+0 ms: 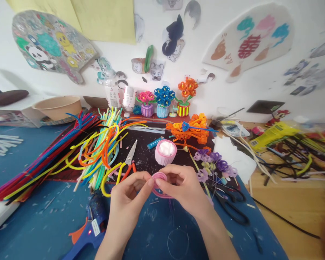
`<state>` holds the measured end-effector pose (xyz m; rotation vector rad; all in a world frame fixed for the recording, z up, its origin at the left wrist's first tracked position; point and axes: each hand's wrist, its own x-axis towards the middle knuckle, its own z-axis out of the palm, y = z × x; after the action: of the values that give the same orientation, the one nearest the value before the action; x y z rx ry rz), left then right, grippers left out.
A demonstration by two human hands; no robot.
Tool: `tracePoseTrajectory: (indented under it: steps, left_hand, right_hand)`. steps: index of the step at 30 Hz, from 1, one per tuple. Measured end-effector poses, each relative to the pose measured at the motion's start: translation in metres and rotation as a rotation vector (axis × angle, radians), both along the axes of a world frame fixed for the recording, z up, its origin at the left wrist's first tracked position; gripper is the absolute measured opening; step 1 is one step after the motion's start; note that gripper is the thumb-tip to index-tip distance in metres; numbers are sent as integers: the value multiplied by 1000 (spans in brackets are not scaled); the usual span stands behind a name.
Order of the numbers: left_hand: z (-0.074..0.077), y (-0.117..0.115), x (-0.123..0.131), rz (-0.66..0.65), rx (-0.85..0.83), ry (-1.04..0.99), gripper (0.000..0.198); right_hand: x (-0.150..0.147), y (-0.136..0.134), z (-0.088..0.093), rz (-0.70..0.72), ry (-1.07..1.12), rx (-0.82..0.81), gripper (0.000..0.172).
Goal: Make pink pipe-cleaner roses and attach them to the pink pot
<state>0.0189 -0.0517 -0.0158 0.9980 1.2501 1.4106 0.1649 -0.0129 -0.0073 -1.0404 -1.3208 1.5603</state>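
Observation:
A pink pipe cleaner (162, 195), coiled into a small spiral, is held up over the front of the table. My left hand (131, 198) pinches its left edge between thumb and fingertips. On the right side, the thumb and fingers of my right hand (182, 191) close on the same coil. Just beyond both hands stands a small pink pot (165, 159) with white filling inside. Scissors with yellow and orange-red handles (130, 159) lie left of the pot, blades pointing away. The palms and some fingertips are hidden.
Pipe cleaner bundles (108, 144) lie at left, near a blue glue gun (93, 231) with a red light. Purple flowers (216, 164) and black-handled scissors (233, 206) lie at right. Orange pipe cleaner flowers (192, 128) lie behind the pot; finished flower pots (162, 111) line the wall.

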Motion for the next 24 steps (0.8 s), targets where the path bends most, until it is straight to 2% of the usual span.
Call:
tracePoseTrajectory:
  steps: [12, 18, 24]
  left_hand:
    - [0, -3, -2, 24, 54, 164, 5]
    - [-2, -1, -2, 24, 102, 244, 3]
    - [-2, -1, -3, 36, 118, 300, 4]
  right_hand:
    - [0, -1, -1, -35, -53, 66, 7]
    - [1, 1, -2, -11, -30, 22, 9]
    - [0, 1, -2, -16, -42, 49, 7]
